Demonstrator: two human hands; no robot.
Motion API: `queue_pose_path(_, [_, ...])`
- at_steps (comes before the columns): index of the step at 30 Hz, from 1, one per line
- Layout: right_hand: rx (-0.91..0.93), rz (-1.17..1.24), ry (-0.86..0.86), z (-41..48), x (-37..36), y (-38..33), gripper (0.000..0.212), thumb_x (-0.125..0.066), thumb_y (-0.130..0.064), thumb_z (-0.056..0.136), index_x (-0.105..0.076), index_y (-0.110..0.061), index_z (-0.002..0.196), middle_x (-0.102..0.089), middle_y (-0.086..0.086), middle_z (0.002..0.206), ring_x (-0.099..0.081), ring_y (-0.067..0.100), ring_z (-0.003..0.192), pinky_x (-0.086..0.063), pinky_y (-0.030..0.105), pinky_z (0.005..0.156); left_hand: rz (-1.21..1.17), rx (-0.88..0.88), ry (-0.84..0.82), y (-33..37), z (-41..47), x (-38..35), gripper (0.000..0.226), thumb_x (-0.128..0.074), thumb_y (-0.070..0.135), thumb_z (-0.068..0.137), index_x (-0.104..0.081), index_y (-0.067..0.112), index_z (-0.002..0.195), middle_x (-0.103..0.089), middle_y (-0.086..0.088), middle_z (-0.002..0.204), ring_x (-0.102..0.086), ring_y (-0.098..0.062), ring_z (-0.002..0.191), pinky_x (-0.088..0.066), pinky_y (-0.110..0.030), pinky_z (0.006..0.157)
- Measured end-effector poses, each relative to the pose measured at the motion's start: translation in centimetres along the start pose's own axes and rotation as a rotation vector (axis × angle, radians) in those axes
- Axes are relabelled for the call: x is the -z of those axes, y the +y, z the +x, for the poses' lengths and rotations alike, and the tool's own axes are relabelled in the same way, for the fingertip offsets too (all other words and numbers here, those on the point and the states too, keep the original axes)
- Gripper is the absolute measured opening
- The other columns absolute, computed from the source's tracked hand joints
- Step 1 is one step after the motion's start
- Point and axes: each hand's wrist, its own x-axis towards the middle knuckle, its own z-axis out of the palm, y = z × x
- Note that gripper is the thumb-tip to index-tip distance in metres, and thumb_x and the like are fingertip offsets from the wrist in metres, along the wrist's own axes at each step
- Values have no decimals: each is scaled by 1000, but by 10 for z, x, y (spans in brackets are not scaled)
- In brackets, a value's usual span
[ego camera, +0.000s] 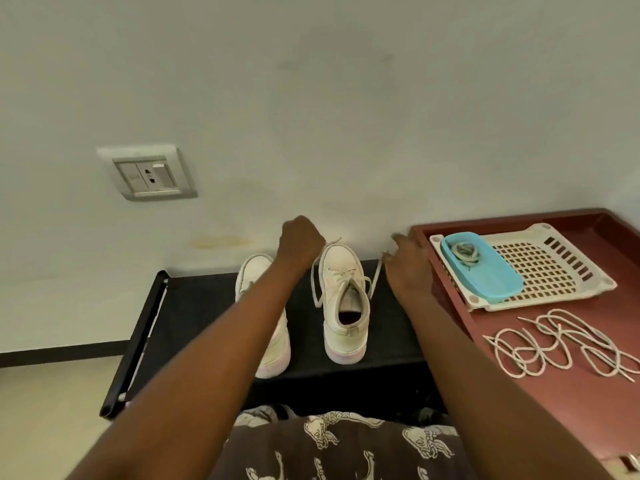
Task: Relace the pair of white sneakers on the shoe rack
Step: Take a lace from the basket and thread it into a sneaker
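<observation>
I had the right sneaker (pixel 346 306) in work. It stood on the black shoe rack (pixel 194 306), toe to the wall at twelve o'clock, with the left sneaker (pixel 252 271) just beside it at nine o'clock, partly hidden by my forearm. My left hand (pixel 300 241) was closed in a fist on one end of its lace (pixel 376 275), up by the toe. My right hand (pixel 407 263) pinched the other end out at two o'clock from the shoe. The lace was threaded through the eyelets, both ends drawn apart.

I judged this to be loosening the old lace, though I might have been snugging it. Next I would need slack fed eyelet by eyelet without dragging the shoe off the rack.

The count:
- Sneakers: two.
- Lace in the shoe: one.
- On the red tabletop (pixel 554 410) at three o'clock, one white perforated tray (pixel 554 265) carried one blue dish (pixel 498 275) with one coiled lace (pixel 465 252) in it.
- Loose laces (pixel 554 341) at four o'clock: seemingly two, too tangled to be sure.
</observation>
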Motion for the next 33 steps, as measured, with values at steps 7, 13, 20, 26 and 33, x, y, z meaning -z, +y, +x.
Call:
queue_pose_path(7, [-369, 262, -170, -25, -42, 11, 52, -55, -48, 90, -61, 2, 105, -63, 17, 107, -60, 32, 99, -38, 29, 71, -275, 243, -185, -15, -35, -59, 34, -60, 34, 89, -64, 0, 90, -69, -14, 85, -69, -26, 77, -58, -39, 75])
queue_pose_path(13, [-409, 763, -122, -21, -55, 6, 19, -73, -16, 78, -67, -14, 60, -68, 8, 72, -66, 25, 74, -55, 40, 80, -506, 223, -34, -25, -35, -71, 28, -67, 25, 85, -70, 1, 100, -71, -15, 98, -66, -28, 95, -53, -41, 88])
queue_pose_path(20, [-92, 657, -125, -17, -50, 2, 9, -69, -16, 84, -73, -9, 80, -69, 0, 72, -65, 14, 73, -54, 28, 78, -942, 246, 46, -19, -32, -83, 5, -68, 14, 83, -73, 16, 84, -72, -10, 90, -68, -24, 89, -54, -39, 88])
queue_pose_path(26, [226, 490, -134, -5, -43, -7, 18, -70, -14, 82, -73, -6, 98, -61, -5, 89, -57, 5, 84, -44, 9, 78, -738, 66, -117, -18, -24, -72, 18, -58, 4, 83, -72, 9, 74, -65, -8, 69, -59, -19, 70, -47, -31, 72])
queue_pose_path(33, [151, 691, -267, 9, -53, -2, 7, -69, -9, 82, -74, -9, 87, -67, -4, 98, -62, 5, 93, -50, 16, 78, -788, -56, -244, -27, -25, -61, 14, -63, 5, 82, -73, 14, 78, -71, 1, 74, -66, -11, 80, -50, -21, 81])
